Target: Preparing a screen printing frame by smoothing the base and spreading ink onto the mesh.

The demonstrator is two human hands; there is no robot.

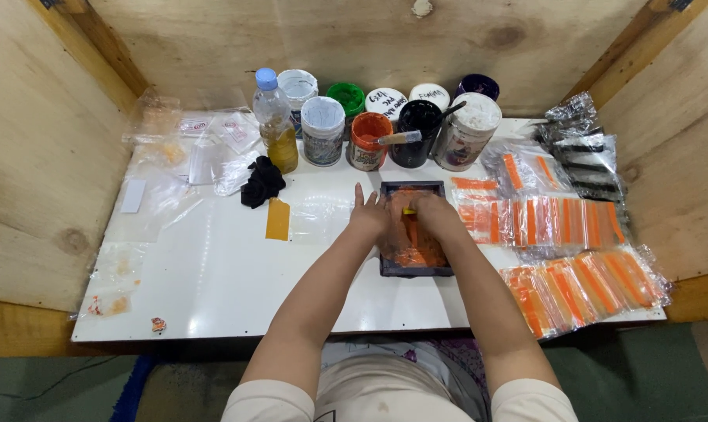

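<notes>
A small dark rectangular frame [415, 270] smeared with orange paint lies on the white table [213, 273], right in front of me. My left hand [370, 217] rests flat on the frame's left edge, fingers pointing away from me. On the upper middle of the frame my right hand [434, 213] is closed around a small yellow-tipped tool [409, 211], pressing it into the orange paint. Most of the tool is hidden under my fingers.
Several paint jars [370, 141] stand along the back, one open with orange paint and a brush, beside a plastic bottle [276, 121] of yellow liquid. A black cloth [262, 181] and an orange card [277, 219] lie left. Bagged orange strips [557, 227] fill the right. Plywood walls enclose the table.
</notes>
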